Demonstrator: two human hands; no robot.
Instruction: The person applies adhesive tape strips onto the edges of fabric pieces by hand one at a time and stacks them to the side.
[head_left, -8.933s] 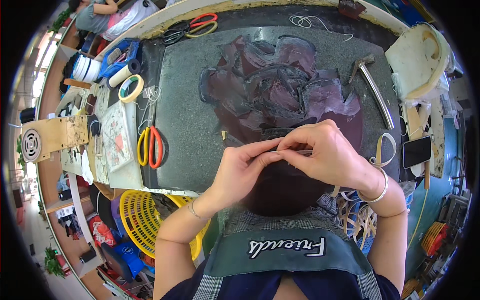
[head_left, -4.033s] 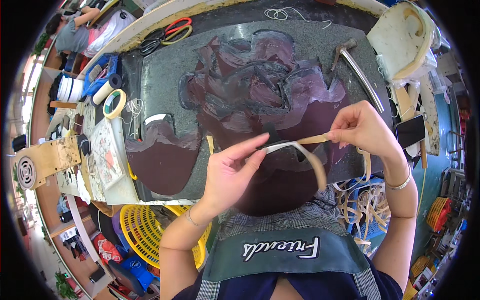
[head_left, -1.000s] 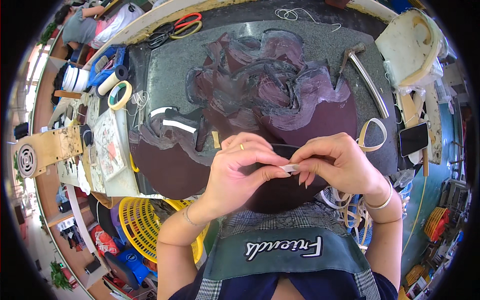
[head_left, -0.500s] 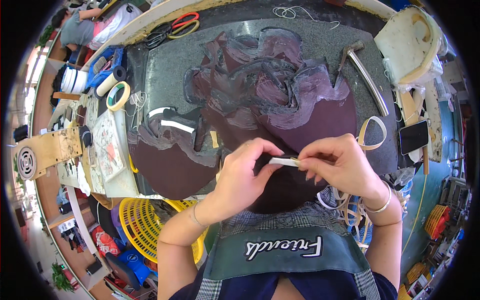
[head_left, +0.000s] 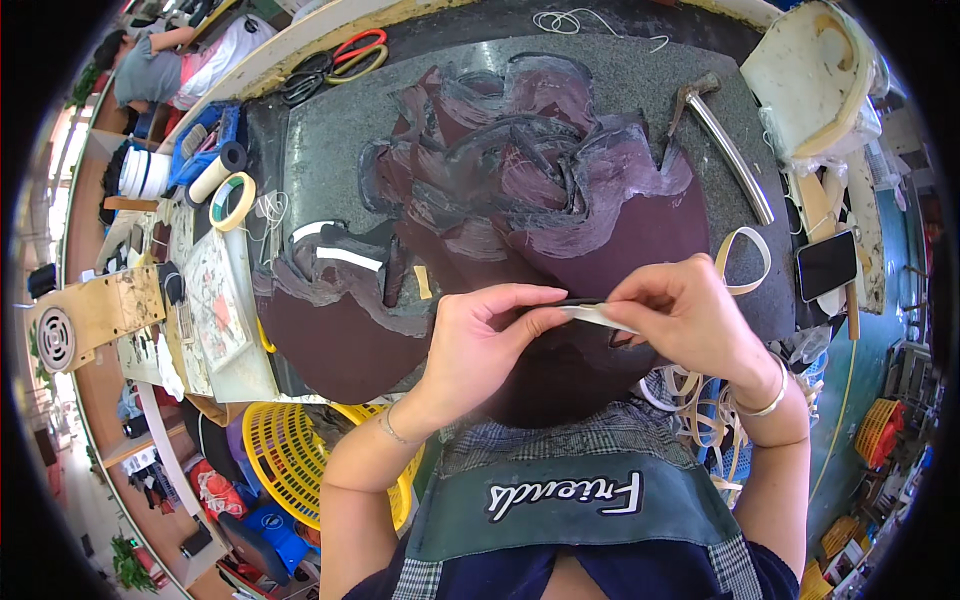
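Just above my lap, my left hand (head_left: 480, 338) pinches one end of a narrow white strip (head_left: 598, 318) between thumb and fingers. My right hand (head_left: 690, 312) pinches the strip's other end. A thin black edge runs along behind the strip, between the two hands. Below them hangs a dark maroon leather-like piece (head_left: 555, 385); how it joins that edge is hidden. Beyond my hands lies a heap of maroon pieces (head_left: 620, 240) with whitish smeared edges. To the left rests another maroon piece (head_left: 345, 345), with white strips (head_left: 348, 258) on its dark upper edge.
A hammer (head_left: 738, 165) and a cream strip loop (head_left: 748, 270) lie on the right, near a phone (head_left: 828, 266). Scissors (head_left: 357, 58) lie at the back left. A tape roll (head_left: 219, 216) stands at the left, and a yellow basket (head_left: 262, 470) sits below the table edge.
My right hand has shifted slightly right and up. More of the white strip shows, slanting down to the right, and a black edge now appears behind it.
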